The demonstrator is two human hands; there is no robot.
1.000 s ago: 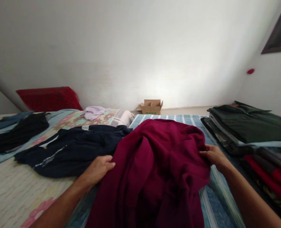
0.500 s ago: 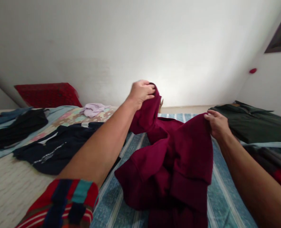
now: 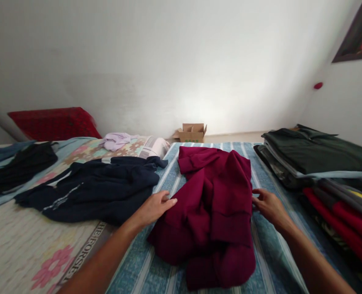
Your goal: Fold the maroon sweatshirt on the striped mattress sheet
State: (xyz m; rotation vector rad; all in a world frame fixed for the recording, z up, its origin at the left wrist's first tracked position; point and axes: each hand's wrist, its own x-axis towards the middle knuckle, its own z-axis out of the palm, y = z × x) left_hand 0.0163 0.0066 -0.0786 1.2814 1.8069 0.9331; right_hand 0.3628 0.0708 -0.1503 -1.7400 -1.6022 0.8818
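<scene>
On the left bed [image 3: 18,232], a navy garment [image 3: 92,190] is lying spread out, with a red pillow [image 3: 54,124] beyond it. The left hand [image 3: 154,208] is resting open, palm down, its fingers at the left edge of the maroon sweatshirt [image 3: 211,212] and not gripping it. A cardboard box [image 3: 191,132] is standing on the floor past the bunched sweatshirt, which is lying on the striped sheet [image 3: 132,267]. The right hand [image 3: 269,208] is resting at the sweatshirt's right edge, fingers slightly curled, also not gripping. At far right, folded clothes [image 3: 318,155] are lying in stacks.
</scene>
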